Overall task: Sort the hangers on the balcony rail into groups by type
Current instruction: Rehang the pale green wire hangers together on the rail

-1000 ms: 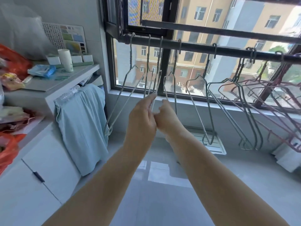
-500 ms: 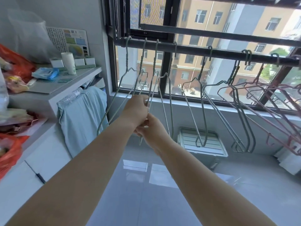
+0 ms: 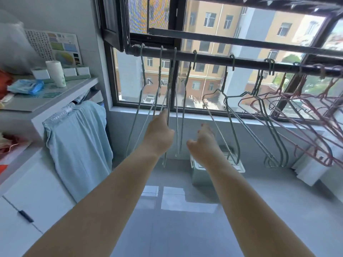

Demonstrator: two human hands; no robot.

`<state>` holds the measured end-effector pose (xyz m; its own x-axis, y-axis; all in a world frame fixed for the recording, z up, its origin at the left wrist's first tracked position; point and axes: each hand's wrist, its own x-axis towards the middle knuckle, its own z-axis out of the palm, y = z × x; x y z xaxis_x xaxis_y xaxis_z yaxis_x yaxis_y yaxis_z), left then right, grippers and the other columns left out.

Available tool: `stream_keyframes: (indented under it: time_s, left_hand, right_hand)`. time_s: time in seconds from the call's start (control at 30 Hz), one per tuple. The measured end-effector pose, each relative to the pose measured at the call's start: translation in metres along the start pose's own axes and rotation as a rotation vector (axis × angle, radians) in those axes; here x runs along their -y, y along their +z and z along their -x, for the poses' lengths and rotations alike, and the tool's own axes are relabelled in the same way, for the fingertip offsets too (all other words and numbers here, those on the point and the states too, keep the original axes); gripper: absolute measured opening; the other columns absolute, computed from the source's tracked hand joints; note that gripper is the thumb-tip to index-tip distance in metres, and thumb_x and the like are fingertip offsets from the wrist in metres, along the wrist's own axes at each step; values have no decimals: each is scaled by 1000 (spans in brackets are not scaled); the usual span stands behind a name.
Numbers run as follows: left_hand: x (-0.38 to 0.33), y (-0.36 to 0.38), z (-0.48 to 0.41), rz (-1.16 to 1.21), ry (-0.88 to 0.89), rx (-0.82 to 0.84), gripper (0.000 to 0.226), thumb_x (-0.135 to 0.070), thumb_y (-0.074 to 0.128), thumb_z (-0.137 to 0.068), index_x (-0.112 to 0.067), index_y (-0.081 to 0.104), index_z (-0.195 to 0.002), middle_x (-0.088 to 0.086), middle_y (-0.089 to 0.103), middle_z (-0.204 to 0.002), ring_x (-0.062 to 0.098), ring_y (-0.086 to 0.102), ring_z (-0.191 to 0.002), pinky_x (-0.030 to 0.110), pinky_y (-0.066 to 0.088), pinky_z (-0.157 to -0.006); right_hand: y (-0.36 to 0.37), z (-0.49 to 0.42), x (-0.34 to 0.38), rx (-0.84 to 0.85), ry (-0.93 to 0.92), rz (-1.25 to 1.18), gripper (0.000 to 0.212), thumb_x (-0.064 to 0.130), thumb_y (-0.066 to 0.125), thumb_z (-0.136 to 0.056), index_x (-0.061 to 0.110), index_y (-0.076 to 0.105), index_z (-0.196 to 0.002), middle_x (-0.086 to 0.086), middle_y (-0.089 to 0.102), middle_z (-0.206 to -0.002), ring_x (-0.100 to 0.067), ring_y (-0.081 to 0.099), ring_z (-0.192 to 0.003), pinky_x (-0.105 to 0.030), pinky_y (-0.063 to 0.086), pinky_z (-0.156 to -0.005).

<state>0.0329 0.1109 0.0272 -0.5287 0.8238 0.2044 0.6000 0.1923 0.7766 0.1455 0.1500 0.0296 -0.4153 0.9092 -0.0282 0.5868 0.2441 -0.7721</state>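
Note:
A dark balcony rail (image 3: 209,59) runs across the window. Several thin grey-green wire hangers (image 3: 139,101) hang close together at its left end. My left hand (image 3: 159,135) grips the lower wire of one of them, the held hanger (image 3: 172,78), whose bottom shows below my wrist. My right hand (image 3: 202,143) hovers just to the right with fingers loosely spread, holding nothing. Thicker grey-green hangers (image 3: 233,130) hang mid-rail. Several pink hangers (image 3: 300,119) crowd the right end.
A white cabinet with a shelf (image 3: 55,102) stands at the left; a light blue cloth (image 3: 78,141) drapes over its edge. A white cup (image 3: 55,73) is on the shelf. A pale crate (image 3: 201,173) and a white box (image 3: 311,170) sit on the tiled floor.
My right hand has let go and moved right, away from my left hand. My left hand still holds a hanger in the left group.

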Motion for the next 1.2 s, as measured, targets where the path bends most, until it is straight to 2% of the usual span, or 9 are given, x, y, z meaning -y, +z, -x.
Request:
stream_keyframes:
  time_s: [0.1, 0.23, 0.4, 0.57, 0.73, 0.87, 1.0, 1.13, 1.2]
  left_hand:
    - [-1, 9, 16, -70, 102, -25, 69, -3, 49, -86, -15, 15, -144, 9, 22, -148, 23, 24, -137, 24, 18, -109]
    - [5, 19, 27, -63, 198, -78, 54, 5, 41, -86, -6, 31, -138, 11, 31, -145, 21, 26, -137, 17, 12, -109]
    - [16, 23, 30, -27, 182, -29, 56, 9, 39, -85, -3, 29, -138, 13, 33, -144, 20, 28, -136, 15, 14, -106]
    - [18, 23, 39, -72, 273, -151, 56, 11, 38, -83, -4, 35, -137, 9, 37, -144, 17, 29, -135, 5, 6, -103]
    - [1, 24, 45, 17, 374, -113, 53, 8, 41, -85, -8, 41, -134, 5, 47, -137, 14, 43, -127, 1, 17, -105]
    - [5, 29, 44, 172, 182, 61, 52, 2, 37, -90, -9, 28, -141, 8, 38, -144, 16, 36, -134, 32, 26, -115]
    - [20, 35, 44, 149, 91, 143, 54, 2, 31, -92, -6, 17, -143, 11, 25, -151, 18, 26, -139, 31, 20, -116]
    - [44, 36, 41, 127, -41, 238, 59, 0, 30, -92, -9, 7, -145, 9, 13, -155, 18, 17, -142, 35, 16, -117]
    - [55, 35, 40, 92, -113, 277, 60, -2, 32, -92, -10, 3, -145, 10, 10, -155, 20, 14, -143, 37, 15, -118]
  right_hand:
    - [10, -5, -11, 54, 22, -96, 54, 13, 48, -87, 6, 29, -137, -9, 59, -106, -29, 60, -104, -41, 47, -94]
    - [25, -6, -16, 107, -4, -197, 41, 22, 51, -90, 10, 44, -128, -9, 55, -123, -22, 53, -110, -34, 41, -96]
    - [35, -28, -17, -159, -14, -199, 49, 28, 50, -90, 5, 38, -132, -13, 51, -126, -30, 45, -120, -45, 34, -105]
    - [31, -38, -15, -261, -132, -364, 16, 14, 36, -94, 16, 51, -101, 6, 58, -64, -17, 57, -69, -39, 46, -79]
    - [0, -62, 14, -350, -173, -444, 22, 10, 33, -94, 7, 52, -86, -4, 51, -63, -22, 52, -58, -33, 51, -59]
    - [-14, -72, 37, -143, -58, -616, 19, 9, 37, -94, 9, 53, -83, -5, 50, -75, -16, 52, -65, -23, 48, -57]
    - [22, -46, 1, 64, -48, 66, 32, 25, 39, -98, 6, 57, -116, -5, 62, -112, -19, 60, -103, -16, 26, -54]
    - [47, 3, -75, 167, 248, -327, 19, 6, 34, -95, 6, 52, -98, -2, 51, -70, -9, 51, -59, -21, 42, -57]
    - [35, 24, -118, 268, 268, -218, 23, 4, 33, -95, 8, 55, -92, -1, 49, -61, -4, 45, -40, -13, 38, -45]
